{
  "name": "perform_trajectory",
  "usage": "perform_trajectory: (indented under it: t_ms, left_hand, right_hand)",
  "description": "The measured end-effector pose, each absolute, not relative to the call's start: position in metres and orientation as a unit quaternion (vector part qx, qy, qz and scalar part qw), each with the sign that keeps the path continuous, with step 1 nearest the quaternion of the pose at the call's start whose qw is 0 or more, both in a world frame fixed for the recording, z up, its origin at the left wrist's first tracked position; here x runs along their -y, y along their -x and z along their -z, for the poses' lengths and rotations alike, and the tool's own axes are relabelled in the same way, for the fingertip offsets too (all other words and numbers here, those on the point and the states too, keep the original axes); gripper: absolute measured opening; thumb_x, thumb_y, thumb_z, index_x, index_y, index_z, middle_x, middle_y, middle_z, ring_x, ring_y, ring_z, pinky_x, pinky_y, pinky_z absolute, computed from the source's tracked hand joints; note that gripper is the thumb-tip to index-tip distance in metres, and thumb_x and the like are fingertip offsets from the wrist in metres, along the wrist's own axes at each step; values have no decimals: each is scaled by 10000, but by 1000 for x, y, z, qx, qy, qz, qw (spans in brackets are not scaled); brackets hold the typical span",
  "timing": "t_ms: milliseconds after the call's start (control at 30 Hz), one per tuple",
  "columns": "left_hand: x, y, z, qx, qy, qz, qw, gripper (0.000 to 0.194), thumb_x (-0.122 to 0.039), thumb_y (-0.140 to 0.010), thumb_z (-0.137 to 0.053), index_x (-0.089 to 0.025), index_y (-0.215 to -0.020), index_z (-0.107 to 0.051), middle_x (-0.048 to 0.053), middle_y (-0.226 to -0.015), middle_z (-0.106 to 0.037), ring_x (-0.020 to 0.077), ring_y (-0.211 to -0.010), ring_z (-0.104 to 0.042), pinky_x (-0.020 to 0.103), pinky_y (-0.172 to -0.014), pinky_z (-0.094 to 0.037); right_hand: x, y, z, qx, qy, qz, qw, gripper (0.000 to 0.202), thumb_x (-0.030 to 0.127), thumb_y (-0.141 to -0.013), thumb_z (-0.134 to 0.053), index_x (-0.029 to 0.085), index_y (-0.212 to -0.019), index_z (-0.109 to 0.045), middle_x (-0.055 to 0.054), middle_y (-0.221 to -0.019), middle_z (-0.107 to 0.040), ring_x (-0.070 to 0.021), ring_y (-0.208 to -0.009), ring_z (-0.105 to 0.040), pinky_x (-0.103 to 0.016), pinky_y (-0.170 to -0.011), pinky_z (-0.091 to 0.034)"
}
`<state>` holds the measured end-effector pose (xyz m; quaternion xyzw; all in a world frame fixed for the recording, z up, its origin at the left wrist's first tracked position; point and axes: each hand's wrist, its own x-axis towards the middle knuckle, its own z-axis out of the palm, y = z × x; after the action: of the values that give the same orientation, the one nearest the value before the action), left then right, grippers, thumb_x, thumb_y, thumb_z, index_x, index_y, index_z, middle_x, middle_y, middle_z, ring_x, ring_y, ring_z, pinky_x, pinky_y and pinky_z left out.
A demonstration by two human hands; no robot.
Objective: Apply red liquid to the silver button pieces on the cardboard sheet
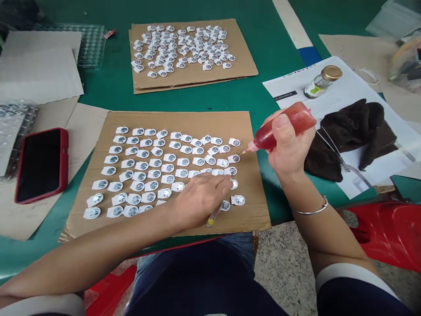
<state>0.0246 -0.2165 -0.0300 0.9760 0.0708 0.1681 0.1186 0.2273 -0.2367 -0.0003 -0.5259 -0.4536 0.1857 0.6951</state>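
At right of centre, the right hand (289,140) is closing around a red squeeze bottle (283,126), its tip pointing down-left at the small round pieces (169,158) on the cardboard (179,120) in the middle; at lower centre, the left hand (202,197) is pinching a thin stick (214,215), its fingers nearly closed above the same cardboard

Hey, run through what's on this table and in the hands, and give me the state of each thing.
Red bottle: in the right hand, nozzle angled down
Thin tool: in the left hand
Near cardboard: flat, bearing rows of small pieces
Far cardboard: flat, also bearing pieces
Jar: lid on
Cloth: crumpled
Phone: face up, screen dark
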Motion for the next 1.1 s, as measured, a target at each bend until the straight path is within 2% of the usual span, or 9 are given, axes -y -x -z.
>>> perform_trajectory:
  t_ms: [133, 400, 600, 733, 1100]
  left_hand:
    - [217, -27, 25, -74, -975, -164, 128, 211, -24, -776, -471, -104, -965, -519, 70, -843, -634, 159, -771, -622, 301, -707, -543]
    - [221, -31, 19, -60, -975, -183, 107, 157, -19, -810, -434, -74, -895, -554, 88, -813, -635, 172, -798, -633, 312, -728, -563]
    - [226, -35, 18, -42, -977, -201, 61, 191, 14, -801, -384, -52, -812, -563, 139, -787, -644, 217, -804, -651, 339, -671, -568]
    - [229, -36, 17, -33, -976, -213, 8, 171, 7, -810, -403, -31, -831, -568, 207, -880, -658, 230, -758, -659, 349, -633, -561]
    - [232, -36, 18, -37, -975, -218, -36, 113, -54, -839, -463, -42, -825, -575, 209, -910, -670, 228, -731, -665, 341, -619, -553]
  right_hand:
    - [238, -226, 2, 466, 542, -188, 673, 242, 439, -807, -570, 229, -705, -505, 43, -527, -488, -134, -419, -538, -329, -434, -487]
    - [240, -220, 6, 488, 531, -239, 650, 277, 407, -777, -625, 221, -652, -463, 49, -493, -520, -121, -399, -538, -274, -357, -431]
    - [244, -219, 12, 542, 590, -260, 539, 247, 410, -781, -625, 203, -702, -514, 34, -517, -553, -116, -466, -543, -295, -461, -482]
    - [245, -218, 13, 563, 611, -253, 495, 245, 414, -777, -629, 198, -697, -545, 21, -534, -560, -124, -513, -536, -316, -523, -482]
    - [244, -215, 8, 584, 619, -245, 464, 288, 441, -749, -652, 186, -656, -555, 3, -569, -589, -127, -558, -527, -316, -587, -452]
